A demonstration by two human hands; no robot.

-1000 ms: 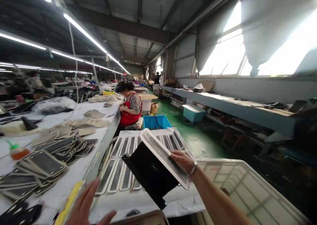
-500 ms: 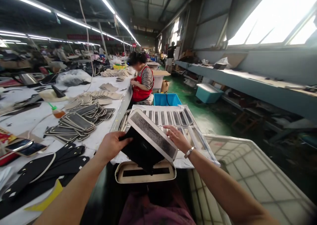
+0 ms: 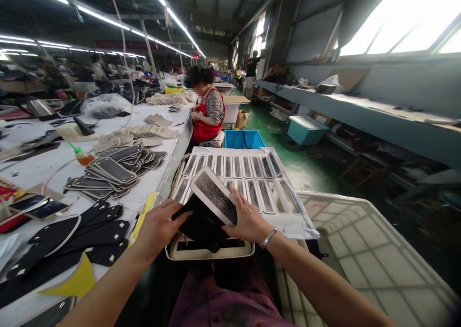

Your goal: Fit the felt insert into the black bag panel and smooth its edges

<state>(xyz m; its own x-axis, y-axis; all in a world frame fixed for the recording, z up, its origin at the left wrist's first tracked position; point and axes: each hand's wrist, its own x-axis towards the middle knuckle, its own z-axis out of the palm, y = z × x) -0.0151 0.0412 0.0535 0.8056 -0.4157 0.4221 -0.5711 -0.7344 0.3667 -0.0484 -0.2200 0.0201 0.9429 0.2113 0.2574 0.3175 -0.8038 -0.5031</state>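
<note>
- Left hand (image 3: 163, 224): thumb and fingers pinching black sheet (image 3: 197, 221)
- Right hand (image 3: 249, 222): now curled round panel (image 3: 213, 195) edge, fingers outstretched earlier
- Panel: tilted above case (image 3: 212, 256), now steadied two-handed with sheet

- Worktop (image 3: 36, 161), at left: stacked panels (image 3: 115, 171) near its right edge, bottle (image 3: 84, 159) beside them.
- Farther along that edge: seated person (image 3: 209, 118).
- Right of the worktop: board (image 3: 288, 231) bearing rows of strips (image 3: 264, 196); bin (image 3: 234, 142) behind, crate (image 3: 333, 196) right.
- Before the board, between left hand (image 3: 158, 224) and right hand (image 3: 250, 219): held piece (image 3: 212, 195).
</note>
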